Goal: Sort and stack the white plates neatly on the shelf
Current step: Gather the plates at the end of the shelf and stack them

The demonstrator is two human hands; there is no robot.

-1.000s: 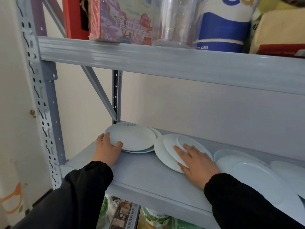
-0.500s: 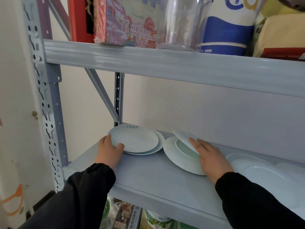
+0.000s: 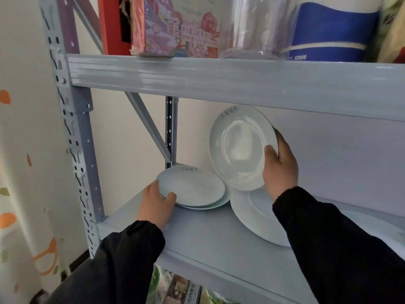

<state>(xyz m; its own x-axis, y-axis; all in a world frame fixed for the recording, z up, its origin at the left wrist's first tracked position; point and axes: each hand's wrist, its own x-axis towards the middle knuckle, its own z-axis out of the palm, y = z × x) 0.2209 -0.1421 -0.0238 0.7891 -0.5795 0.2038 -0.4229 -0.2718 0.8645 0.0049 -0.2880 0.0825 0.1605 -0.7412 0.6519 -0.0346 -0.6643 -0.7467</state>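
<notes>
My right hand (image 3: 279, 170) grips a small white plate (image 3: 238, 148) by its right rim and holds it up on edge, its face toward me, above the grey shelf (image 3: 197, 240). Under it a larger white plate (image 3: 252, 218) lies flat on the shelf. At the back left corner sits a short stack of two white plates (image 3: 192, 186). My left hand (image 3: 156, 204) holds the front left rim of that stack's top plate, thumb on top. More white plates at the far right (image 3: 377, 227) are mostly hidden by my right sleeve.
The shelf above (image 3: 219, 77) hangs low over the raised plate and carries a flowered box (image 3: 175, 29), a clear jar (image 3: 254, 27) and a blue-and-white roll (image 3: 328, 31). A perforated upright (image 3: 72, 150) stands at the left. Packaged goods show below (image 3: 175, 288).
My right hand has lifted the small plate off the larger one and tipped it upright. My left hand has stayed on the left stack. The camera has moved closer.
</notes>
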